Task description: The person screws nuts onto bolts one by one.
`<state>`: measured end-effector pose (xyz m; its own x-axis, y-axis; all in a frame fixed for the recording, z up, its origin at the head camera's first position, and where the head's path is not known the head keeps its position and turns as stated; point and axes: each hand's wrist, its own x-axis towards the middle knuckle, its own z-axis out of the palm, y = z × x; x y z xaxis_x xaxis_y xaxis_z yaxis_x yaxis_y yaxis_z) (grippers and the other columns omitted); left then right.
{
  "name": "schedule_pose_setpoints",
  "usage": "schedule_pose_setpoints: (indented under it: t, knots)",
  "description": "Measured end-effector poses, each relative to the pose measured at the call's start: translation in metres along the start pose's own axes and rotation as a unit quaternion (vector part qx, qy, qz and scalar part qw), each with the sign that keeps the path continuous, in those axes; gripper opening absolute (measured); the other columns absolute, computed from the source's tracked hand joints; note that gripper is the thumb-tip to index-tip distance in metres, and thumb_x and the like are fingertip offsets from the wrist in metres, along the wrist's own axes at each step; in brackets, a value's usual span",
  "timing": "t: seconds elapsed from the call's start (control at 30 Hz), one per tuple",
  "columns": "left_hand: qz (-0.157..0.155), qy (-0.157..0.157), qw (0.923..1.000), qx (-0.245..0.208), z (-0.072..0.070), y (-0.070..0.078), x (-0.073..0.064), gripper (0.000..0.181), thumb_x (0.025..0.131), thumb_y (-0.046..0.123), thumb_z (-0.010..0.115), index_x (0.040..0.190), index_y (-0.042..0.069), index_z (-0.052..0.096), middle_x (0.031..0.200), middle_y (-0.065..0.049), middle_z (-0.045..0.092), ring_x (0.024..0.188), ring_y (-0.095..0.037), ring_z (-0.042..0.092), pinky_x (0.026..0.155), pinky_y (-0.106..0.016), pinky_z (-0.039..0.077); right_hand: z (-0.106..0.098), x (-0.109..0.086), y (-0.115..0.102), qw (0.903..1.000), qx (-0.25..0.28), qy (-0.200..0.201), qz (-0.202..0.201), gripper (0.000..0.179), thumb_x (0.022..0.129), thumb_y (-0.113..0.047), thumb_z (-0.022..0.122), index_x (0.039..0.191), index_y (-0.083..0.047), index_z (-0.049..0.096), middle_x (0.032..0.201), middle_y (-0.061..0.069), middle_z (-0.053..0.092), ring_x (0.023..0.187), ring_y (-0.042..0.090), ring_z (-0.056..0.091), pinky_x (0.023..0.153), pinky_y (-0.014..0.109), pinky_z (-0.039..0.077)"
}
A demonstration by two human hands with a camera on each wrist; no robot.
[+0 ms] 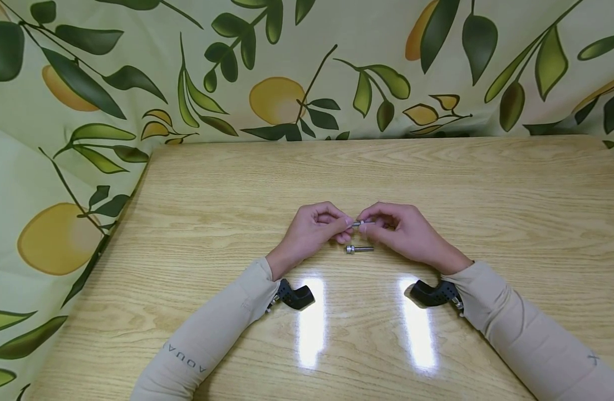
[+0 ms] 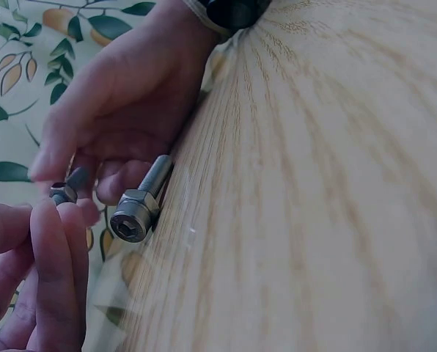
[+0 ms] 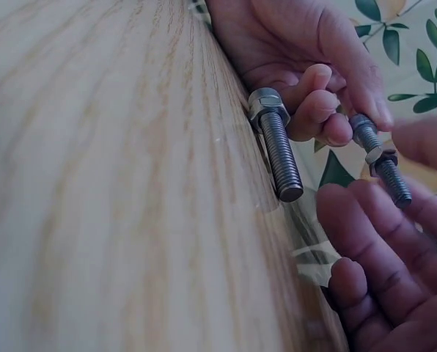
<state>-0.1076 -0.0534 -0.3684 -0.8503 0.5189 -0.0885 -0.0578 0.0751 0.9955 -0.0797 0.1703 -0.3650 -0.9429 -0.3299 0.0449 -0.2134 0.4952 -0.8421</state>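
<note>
A metal bolt (image 3: 369, 136) is held level above the table by its head, pinched between thumb and fingers of my left hand (image 1: 314, 225). Partway along its thread sits a hex nut (image 3: 382, 160). My right hand (image 1: 404, 228) has its thumb and fingertips around this nut, with the threaded end pointing toward the right palm. A second socket-head bolt (image 1: 365, 249) lies on the table just below both hands, its head to the left. Its own nut (image 3: 268, 114) sits up close to the head, and the left wrist view shows the hex socket.
The wood-grain table (image 1: 211, 184) extends around the hands, with two bright light reflections nearer the person. A leaf-and-fruit patterned cloth (image 1: 296, 50) hangs behind the table and along its left side. Black wrist mounts (image 1: 299, 297) jut inward from both sleeves.
</note>
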Motion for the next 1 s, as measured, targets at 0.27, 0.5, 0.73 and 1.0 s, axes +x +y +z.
schedule_pose_setpoints:
  t: [0.27, 0.5, 0.73, 1.0]
  knots:
    - [-0.003, 0.001, 1.0, 0.004, -0.0002, -0.0005, 0.0007, 0.016, 0.093, 0.019, 0.068, 0.096, 0.003, 0.067, 0.087, -0.015, 0.076, 0.072, -0.013, 0.072, 0.073, -0.034, 0.064, -0.0011, -0.0005, -0.0011, 1.0, 0.001, 0.002, -0.01, 0.02, 0.089, -0.025, 0.072, 0.108, -0.022, 0.066, 0.083, 0.001, 0.068, 0.066, 0.011, 0.059, 0.058, 0.022, 0.046]
    - [-0.005, -0.001, 1.0, 0.001, -0.0007, -0.0018, 0.0007, 0.017, 0.093, 0.019, 0.068, 0.096, 0.003, 0.067, 0.086, -0.013, 0.076, 0.072, -0.013, 0.072, 0.074, -0.034, 0.064, -0.001, -0.0004, -0.0008, 1.0, 0.003, 0.002, -0.007, 0.022, 0.089, -0.026, 0.072, 0.111, -0.024, 0.066, 0.086, -0.001, 0.068, 0.069, 0.01, 0.059, 0.058, 0.021, 0.047]
    - [-0.003, -0.003, 1.0, -0.002, -0.0007, -0.0011, 0.0001, 0.016, 0.093, 0.019, 0.067, 0.096, 0.003, 0.067, 0.087, -0.015, 0.076, 0.072, -0.013, 0.072, 0.075, -0.034, 0.064, -0.0005, 0.0, -0.0005, 0.9998, 0.02, -0.005, 0.001, 0.017, 0.093, -0.028, 0.067, 0.108, -0.021, 0.066, 0.083, 0.001, 0.069, 0.068, 0.012, 0.063, 0.062, 0.021, 0.051]
    - [-0.003, -0.001, 1.0, -0.007, -0.0006, -0.0009, -0.0001, 0.016, 0.093, 0.018, 0.068, 0.096, 0.003, 0.067, 0.085, -0.014, 0.076, 0.071, -0.014, 0.072, 0.073, -0.034, 0.064, -0.0006, -0.0006, -0.0012, 1.0, 0.003, 0.003, -0.008, 0.022, 0.087, -0.026, 0.074, 0.106, -0.021, 0.065, 0.08, 0.0, 0.067, 0.067, 0.01, 0.059, 0.058, 0.021, 0.046]
